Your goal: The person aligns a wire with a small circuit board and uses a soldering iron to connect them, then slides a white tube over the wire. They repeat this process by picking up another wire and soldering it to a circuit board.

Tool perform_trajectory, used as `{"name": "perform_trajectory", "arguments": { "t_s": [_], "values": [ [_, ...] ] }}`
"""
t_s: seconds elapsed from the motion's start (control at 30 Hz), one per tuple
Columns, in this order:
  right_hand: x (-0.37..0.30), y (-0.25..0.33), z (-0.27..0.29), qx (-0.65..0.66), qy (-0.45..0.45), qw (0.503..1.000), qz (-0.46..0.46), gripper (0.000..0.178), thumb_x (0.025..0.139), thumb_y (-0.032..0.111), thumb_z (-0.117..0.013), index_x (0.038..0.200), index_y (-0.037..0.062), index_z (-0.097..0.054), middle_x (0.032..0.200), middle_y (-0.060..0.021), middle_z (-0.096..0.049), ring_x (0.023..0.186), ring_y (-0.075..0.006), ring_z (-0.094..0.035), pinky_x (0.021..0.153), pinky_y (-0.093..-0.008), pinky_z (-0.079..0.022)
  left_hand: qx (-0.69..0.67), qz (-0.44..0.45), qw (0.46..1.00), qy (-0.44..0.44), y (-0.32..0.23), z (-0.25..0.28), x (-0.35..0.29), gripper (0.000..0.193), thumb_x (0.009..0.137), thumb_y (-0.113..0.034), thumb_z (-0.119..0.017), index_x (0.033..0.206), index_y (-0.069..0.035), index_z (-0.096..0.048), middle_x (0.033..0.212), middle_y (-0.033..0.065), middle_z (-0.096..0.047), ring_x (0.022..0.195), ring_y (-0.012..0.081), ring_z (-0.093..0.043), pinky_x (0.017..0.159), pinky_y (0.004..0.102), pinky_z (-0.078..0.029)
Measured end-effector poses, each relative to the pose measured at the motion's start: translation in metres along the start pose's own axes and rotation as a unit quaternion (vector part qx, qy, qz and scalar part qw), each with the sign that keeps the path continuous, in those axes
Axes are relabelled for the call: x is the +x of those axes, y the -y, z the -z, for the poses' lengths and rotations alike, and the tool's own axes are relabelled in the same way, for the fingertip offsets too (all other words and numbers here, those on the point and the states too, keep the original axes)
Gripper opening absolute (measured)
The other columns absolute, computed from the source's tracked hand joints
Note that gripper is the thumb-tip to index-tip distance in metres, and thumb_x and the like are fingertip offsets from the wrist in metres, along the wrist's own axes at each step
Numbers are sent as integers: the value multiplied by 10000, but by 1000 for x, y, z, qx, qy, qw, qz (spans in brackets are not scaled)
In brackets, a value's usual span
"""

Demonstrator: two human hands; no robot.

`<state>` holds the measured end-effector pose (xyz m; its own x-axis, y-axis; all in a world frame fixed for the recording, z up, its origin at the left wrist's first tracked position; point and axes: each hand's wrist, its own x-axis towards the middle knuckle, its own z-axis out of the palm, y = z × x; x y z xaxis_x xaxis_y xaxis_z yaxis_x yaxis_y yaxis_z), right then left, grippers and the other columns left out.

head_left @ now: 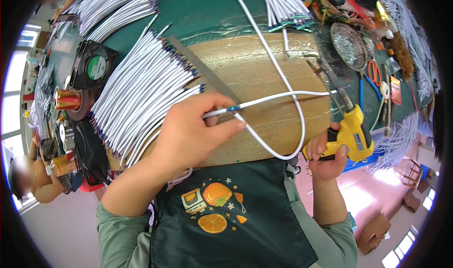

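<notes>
My left hand (pixel 186 131) pinches a white cable (pixel 271 96) between thumb and forefinger, where small coloured wires show at a joint just past the fingertips. One length of the cable runs right, towards the metal tip of the soldering gun; another loops down and back up to the far edge. My right hand (pixel 324 154) is wrapped round the grip of a yellow soldering gun (pixel 357 134), its tip pointing up and away from me. Just left of my left hand lies a wide row of cut white cables (pixel 141 86) with coloured wire ends.
Under the work is a brown board (pixel 264 63) with a metal ruler (pixel 203 67) on it. More cable bundles (pixel 285 6) lie at the far side. A black fan (pixel 94 66) stands left; a round metal dish (pixel 349 45) and orange-handled scissors (pixel 373 72) lie right. Another person (pixel 45 176) sits far left.
</notes>
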<state>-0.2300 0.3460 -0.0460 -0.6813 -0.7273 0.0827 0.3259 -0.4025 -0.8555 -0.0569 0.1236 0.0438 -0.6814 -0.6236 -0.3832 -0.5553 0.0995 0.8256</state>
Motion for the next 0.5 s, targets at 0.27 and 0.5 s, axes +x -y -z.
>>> {"name": "perform_trajectory", "arguments": {
  "t_s": [0.27, 0.5],
  "values": [
    [33, 19, -5, 37, -132, 990, -13, 576, 928, 534, -394, 1224, 42, -441, 738, -26, -469, 605, -129, -459, 551, -284, -406, -178, -152, 972, -17, -10, 52, -13, 162, 762, -63, -698, 859, -3, -583, 788, 73, -618, 633, 75, -538, 568, 226, -443],
    [98, 41, 25, 18, -264, 961, -83, 500, 890, 492, -554, 1030, 11, -558, 710, -33, -485, 645, -159, -486, 611, -310, -445, -583, -157, 784, -146, -37, 211, -111, 201, 884, -202, -540, 952, -13, -545, 775, 110, -571, 607, 182, -523, 560, 311, -448]
  ]
}}
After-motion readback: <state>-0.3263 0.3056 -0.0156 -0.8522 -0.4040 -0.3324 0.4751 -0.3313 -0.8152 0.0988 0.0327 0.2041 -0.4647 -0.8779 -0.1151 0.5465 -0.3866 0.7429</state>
